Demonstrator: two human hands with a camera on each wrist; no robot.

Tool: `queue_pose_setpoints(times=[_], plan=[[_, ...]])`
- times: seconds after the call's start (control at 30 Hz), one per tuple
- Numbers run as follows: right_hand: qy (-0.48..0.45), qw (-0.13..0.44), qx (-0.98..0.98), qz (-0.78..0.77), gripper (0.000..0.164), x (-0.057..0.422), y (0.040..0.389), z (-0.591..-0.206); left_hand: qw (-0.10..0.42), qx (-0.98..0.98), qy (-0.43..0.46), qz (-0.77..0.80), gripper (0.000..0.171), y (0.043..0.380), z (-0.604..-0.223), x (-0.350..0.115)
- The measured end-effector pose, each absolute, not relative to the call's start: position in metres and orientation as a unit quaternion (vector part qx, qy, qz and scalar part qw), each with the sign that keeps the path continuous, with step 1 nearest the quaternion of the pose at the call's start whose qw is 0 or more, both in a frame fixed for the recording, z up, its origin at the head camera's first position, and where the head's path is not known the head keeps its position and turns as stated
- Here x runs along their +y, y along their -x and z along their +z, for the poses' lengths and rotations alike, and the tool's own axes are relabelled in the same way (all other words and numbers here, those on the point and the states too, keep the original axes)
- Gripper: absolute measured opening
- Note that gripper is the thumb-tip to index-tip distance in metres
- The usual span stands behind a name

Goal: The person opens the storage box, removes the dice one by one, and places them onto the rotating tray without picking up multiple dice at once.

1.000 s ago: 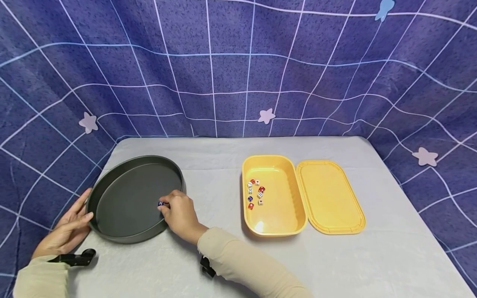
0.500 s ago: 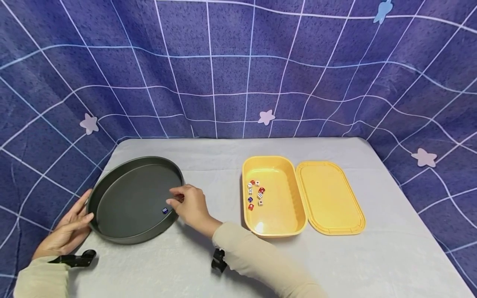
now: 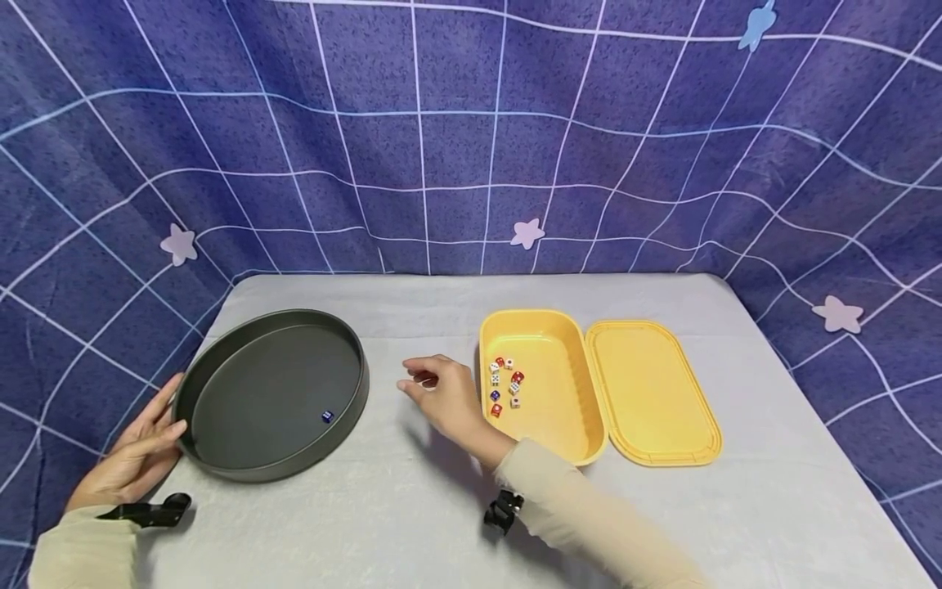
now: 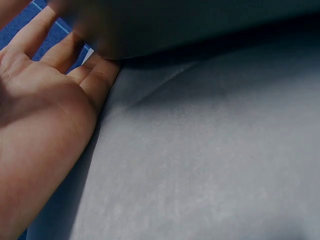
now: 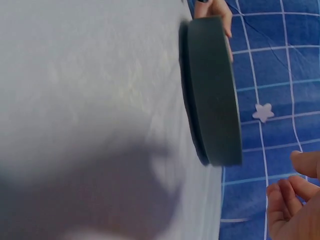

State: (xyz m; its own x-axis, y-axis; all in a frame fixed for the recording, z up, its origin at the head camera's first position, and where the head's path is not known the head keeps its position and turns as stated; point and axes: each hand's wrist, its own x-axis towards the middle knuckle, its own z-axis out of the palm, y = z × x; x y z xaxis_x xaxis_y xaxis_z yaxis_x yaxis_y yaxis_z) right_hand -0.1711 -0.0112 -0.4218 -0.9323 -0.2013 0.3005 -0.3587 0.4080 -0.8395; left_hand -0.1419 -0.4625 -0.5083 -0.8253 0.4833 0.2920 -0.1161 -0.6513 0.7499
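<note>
At the left of the table, my left hand [image 3: 136, 450] holds the dark round pan [image 3: 275, 469] by its left side, thumb at the rim and fingers against the outer wall. In the left wrist view its fingers [image 4: 102, 75] meet the pan's underside edge. A single blue die [image 3: 327, 417] lies inside the pan, toward its lower right. My right hand [image 3: 449, 397] is in the air between the pan and the yellow box [image 3: 559, 384], fingers loosely bent, with nothing visible in them. Several red, white and blue dice [image 3: 514, 388] lie along the left part of the box.
A yellow lid [image 3: 653, 388] lies flat against the box's right side. Grey cloth [image 3: 419, 311] covers the table, and a blue gridded curtain [image 3: 456, 147] hangs behind it and along both sides.
My right hand has let go of the blue die, which now lies in the pan, and has moved right, away from the pan. My left hand stays at the pan's side.
</note>
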Motion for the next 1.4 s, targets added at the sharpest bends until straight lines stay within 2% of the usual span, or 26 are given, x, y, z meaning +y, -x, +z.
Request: queue_pose_setpoints(times=[0.43, 0.73, 0.93, 1.4], plan=[[-0.123, 0.099, -0.842, 0.515, 0.022, 0.068, 0.169, -0.429, 0.187, 0.373, -0.235, 0.878, 0.078, 0.14, -0.507, -0.463], [-0.067, 0.059, -0.874, 0.478, 0.026, 0.112, 0.168, -0.447, 0.173, 0.402, -0.23, 0.869, 0.078, 0.14, -0.507, -0.463], [-0.052, 0.025, -0.889, 0.454, 0.023, 0.124, 0.169, -0.453, 0.174, 0.39, -0.232, 0.874, 0.078, 0.14, -0.508, -0.462], [-0.074, -0.003, -0.922, 0.38, 0.017, 0.124, 0.17, -0.463, 0.178, 0.378, -0.235, 0.878, 0.079, 0.141, -0.508, -0.462]])
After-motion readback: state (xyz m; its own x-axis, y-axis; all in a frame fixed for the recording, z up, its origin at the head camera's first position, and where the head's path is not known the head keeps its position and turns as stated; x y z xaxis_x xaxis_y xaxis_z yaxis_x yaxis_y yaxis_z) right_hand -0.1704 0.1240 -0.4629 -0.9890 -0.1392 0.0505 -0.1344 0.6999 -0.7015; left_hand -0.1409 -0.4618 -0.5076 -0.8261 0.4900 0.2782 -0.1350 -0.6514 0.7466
